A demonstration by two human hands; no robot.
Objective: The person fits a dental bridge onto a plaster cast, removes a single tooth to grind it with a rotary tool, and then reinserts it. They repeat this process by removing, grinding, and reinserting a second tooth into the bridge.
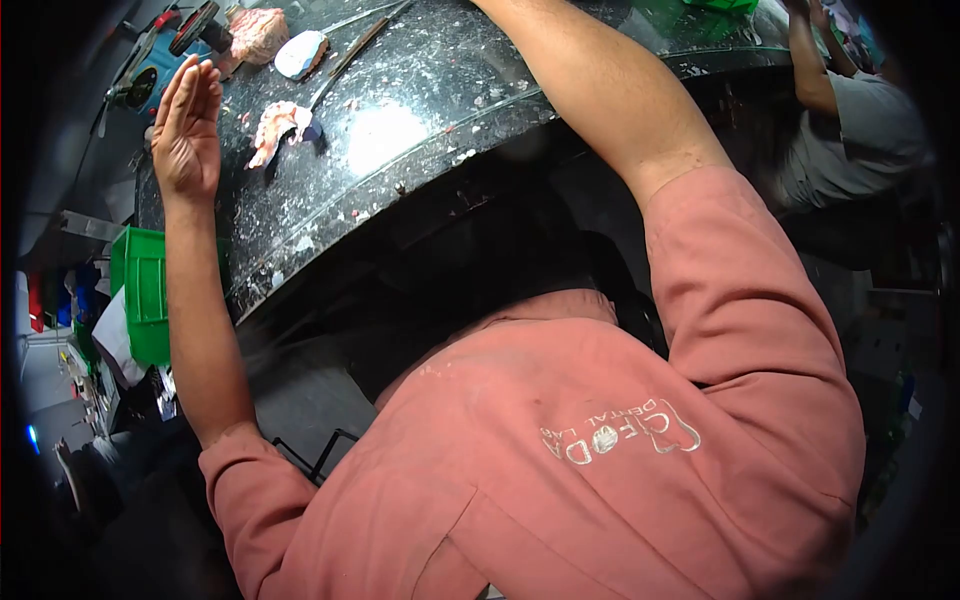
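My left hand (pixel 188 135) is raised at the left end of the dark speckled bench (pixel 450 90). Its fingers are stretched out and nothing is in it. Close to its right lies a ragged, pale pink piece (pixel 276 132) touching a small dark object. A thin long-handled tool (pixel 352 57) lies slantwise beside it. Farther back are a white and light-blue block (pixel 301 54) and a rough pink lump (pixel 257 36). My right forearm (pixel 610 85) reaches forward over the bench, and its hand is cut off by the top edge.
A blue machine (pixel 160 70) with dark and red parts stands at the far left. One green basket (pixel 146 300) is beside my left forearm, another green container (pixel 722 5) at the top. Another person's grey sleeve (pixel 880 120) shows at right. White spots litter the bench.
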